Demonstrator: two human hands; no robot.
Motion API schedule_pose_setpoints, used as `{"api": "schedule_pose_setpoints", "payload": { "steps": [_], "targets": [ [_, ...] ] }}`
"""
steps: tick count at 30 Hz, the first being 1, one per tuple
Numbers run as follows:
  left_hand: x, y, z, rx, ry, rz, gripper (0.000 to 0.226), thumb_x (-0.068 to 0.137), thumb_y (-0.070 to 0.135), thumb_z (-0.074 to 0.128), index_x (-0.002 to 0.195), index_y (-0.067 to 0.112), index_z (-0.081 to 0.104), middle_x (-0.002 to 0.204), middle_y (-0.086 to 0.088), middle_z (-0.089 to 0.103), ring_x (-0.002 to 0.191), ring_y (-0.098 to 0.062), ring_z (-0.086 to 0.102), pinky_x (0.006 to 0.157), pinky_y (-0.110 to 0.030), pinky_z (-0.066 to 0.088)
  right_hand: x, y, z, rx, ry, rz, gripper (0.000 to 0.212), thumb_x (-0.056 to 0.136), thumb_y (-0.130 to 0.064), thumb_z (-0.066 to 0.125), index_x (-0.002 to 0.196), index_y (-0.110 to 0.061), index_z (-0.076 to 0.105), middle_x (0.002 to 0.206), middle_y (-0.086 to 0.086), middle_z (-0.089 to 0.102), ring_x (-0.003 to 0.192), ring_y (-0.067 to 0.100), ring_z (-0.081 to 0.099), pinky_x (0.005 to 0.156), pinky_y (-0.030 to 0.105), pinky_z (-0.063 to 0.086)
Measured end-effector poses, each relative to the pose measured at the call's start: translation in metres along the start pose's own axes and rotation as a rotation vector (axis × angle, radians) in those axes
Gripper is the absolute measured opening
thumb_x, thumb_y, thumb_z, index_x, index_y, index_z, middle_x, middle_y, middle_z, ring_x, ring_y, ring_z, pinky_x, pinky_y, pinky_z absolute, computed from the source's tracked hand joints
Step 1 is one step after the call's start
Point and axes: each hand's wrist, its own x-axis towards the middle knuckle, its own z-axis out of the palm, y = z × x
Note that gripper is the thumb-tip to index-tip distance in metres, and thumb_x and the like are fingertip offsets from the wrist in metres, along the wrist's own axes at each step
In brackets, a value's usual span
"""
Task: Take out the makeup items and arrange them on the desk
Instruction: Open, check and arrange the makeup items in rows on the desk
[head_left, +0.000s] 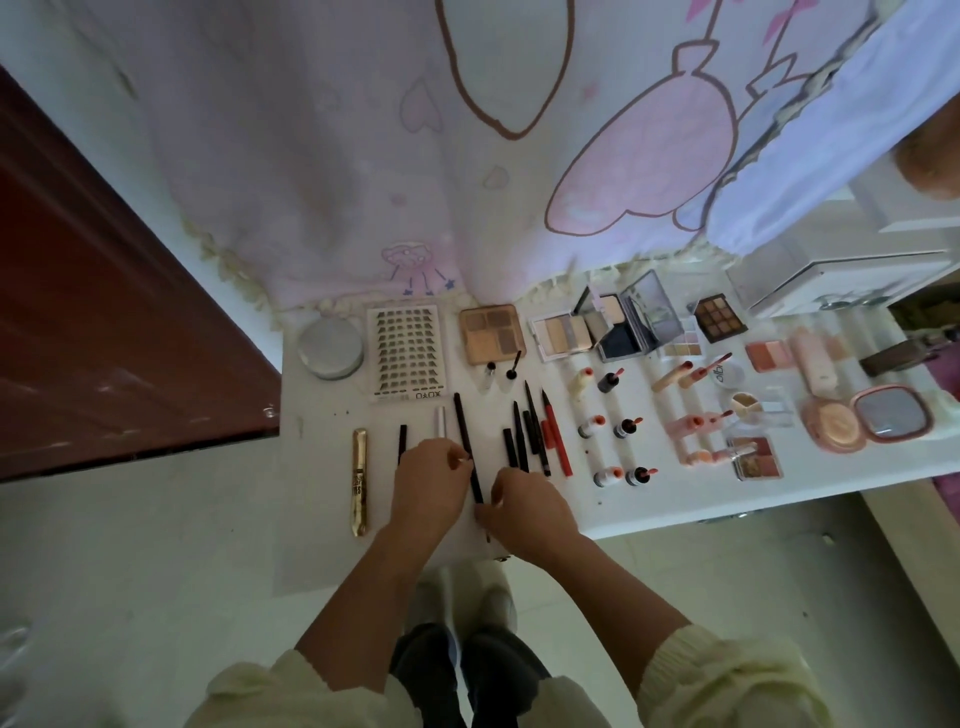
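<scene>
Fingers of your left hand (428, 480) and right hand (524, 512) pinch the black pencil (467, 447). You steady both ends, probably to line it up with the pens (530, 434) at right.

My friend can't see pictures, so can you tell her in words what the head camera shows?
Two bare hands, the left hand and right hand, pinch a long black pencil on a white desk covered with neatly arranged makeup. A gold mascara tube lies to the left, open eyeshadow palettes line the back, and small lip bottles stand to the right.
</scene>
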Motion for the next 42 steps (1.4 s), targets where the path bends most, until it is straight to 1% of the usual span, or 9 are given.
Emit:
{"api": "schedule_pose_setpoints", "payload": {
  "steps": [7, 12, 17, 20, 23, 29, 32, 37, 42],
  "targets": [
    [-0.002, -0.001, 0.004, -0.012, -0.073, 0.002, 0.019, 0.091, 0.016, 0.06, 0.107, 0.013, 0.07, 0.104, -0.004, 0.07, 0.094, -0.014, 0.065, 0.079, -0.016, 0.042, 0.005, -0.001, 0.011, 0.063, -0.035, 0.044, 0.029, 0.088, -0.028, 0.061, 0.064, -0.018, 0.048, 0.06, -0.002, 0.047, 0.054, 0.01, 0.046, 0.061, 0.023, 0.045],
    [-0.005, 0.002, -0.001, -0.025, -0.103, -0.007, 0.017, 0.09, 0.018, 0.062, 0.103, 0.011, 0.072, 0.099, -0.004, 0.072, 0.089, -0.013, 0.065, 0.076, -0.017, 0.044, -0.001, 0.008, 0.003, 0.153, -0.085, 0.054, 0.019, 0.086, -0.024, 0.067, 0.084, -0.005, 0.068, 0.076, 0.008, 0.065, 0.062, 0.013, 0.058, 0.061, 0.017, 0.049],
    [-0.012, 0.008, -0.012, -0.04, -0.109, -0.046, 0.026, 0.089, 0.022, 0.058, 0.08, 0.002, 0.073, 0.081, -0.019, 0.071, 0.077, -0.031, 0.068, 0.068, -0.035, 0.054, -0.02, 0.019, -0.02, 0.173, -0.133, -0.012, 0.02, 0.085, -0.02, 0.069, 0.091, -0.001, 0.07, 0.085, 0.011, 0.07, 0.062, 0.009, 0.061, 0.059, 0.016, 0.05],
    [-0.011, 0.016, -0.016, -0.075, -0.105, -0.04, 0.024, 0.09, 0.026, 0.058, 0.073, 0.011, 0.068, 0.083, -0.019, 0.071, 0.077, -0.032, 0.069, 0.069, -0.038, 0.056, -0.031, 0.019, -0.035, 0.243, -0.117, -0.053, 0.013, 0.084, -0.015, 0.069, 0.087, -0.003, 0.067, 0.072, 0.006, 0.067, 0.051, 0.007, 0.06, 0.047, 0.013, 0.046],
    [-0.01, 0.023, -0.02, -0.129, -0.055, -0.031, 0.033, 0.091, 0.031, 0.057, 0.074, 0.006, 0.07, 0.08, -0.015, 0.072, 0.072, -0.028, 0.069, 0.074, -0.038, 0.057, -0.036, 0.013, -0.05, 0.342, -0.055, -0.11, 0.009, 0.083, -0.014, 0.07, 0.081, -0.009, 0.064, 0.066, 0.006, 0.068, 0.049, 0.011, 0.064, 0.049, 0.019, 0.051],
    [-0.012, 0.032, -0.025, -0.364, -0.108, -0.176, 0.035, 0.096, 0.031, 0.052, 0.085, 0.005, 0.074, 0.078, -0.004, 0.074, 0.065, -0.016, 0.069, 0.067, -0.027, 0.056, -0.037, 0.003, -0.087, 0.618, -0.001, -0.17, 0.009, 0.086, -0.003, 0.063, 0.082, 0.002, 0.056, 0.067, 0.017, 0.07, 0.054, 0.029, 0.067, 0.052, 0.034, 0.057],
    [-0.02, 0.038, -0.025, -0.467, -0.249, -0.291, 0.039, 0.098, 0.03, 0.049, 0.087, 0.001, 0.071, 0.084, -0.012, 0.074, 0.062, -0.02, 0.066, 0.05, -0.019, 0.048, -0.037, 0.0, -0.098, 0.754, 0.02, -0.166, 0.005, 0.087, 0.0, 0.061, 0.087, 0.004, 0.058, 0.066, 0.015, 0.069, 0.052, 0.025, 0.065, 0.051, 0.031, 0.056],
    [-0.027, 0.043, -0.026, -0.548, -0.37, -0.336, 0.045, 0.099, 0.036, 0.044, 0.086, 0.002, 0.071, 0.078, -0.009, 0.074, 0.064, -0.017, 0.067, 0.052, -0.019, 0.047, -0.035, 0.002, -0.095, 0.788, 0.093, -0.145, 0.007, 0.085, -0.007, 0.069, 0.088, -0.001, 0.067, 0.061, 0.003, 0.066, 0.047, 0.009, 0.056, 0.047, 0.018, 0.043],
    [-0.025, 0.043, -0.028, -0.594, -0.353, -0.308, 0.041, 0.099, 0.035, 0.045, 0.074, 0.008, 0.064, 0.063, -0.003, 0.059, 0.059, -0.015, 0.06, 0.049, -0.019, 0.046, -0.032, 0.002, -0.09, 0.85, 0.075, -0.095, 0.004, 0.086, -0.012, 0.069, 0.083, -0.012, 0.07, 0.058, -0.002, 0.061, 0.048, 0.008, 0.049, 0.047, 0.017, 0.039]
  ]
}}
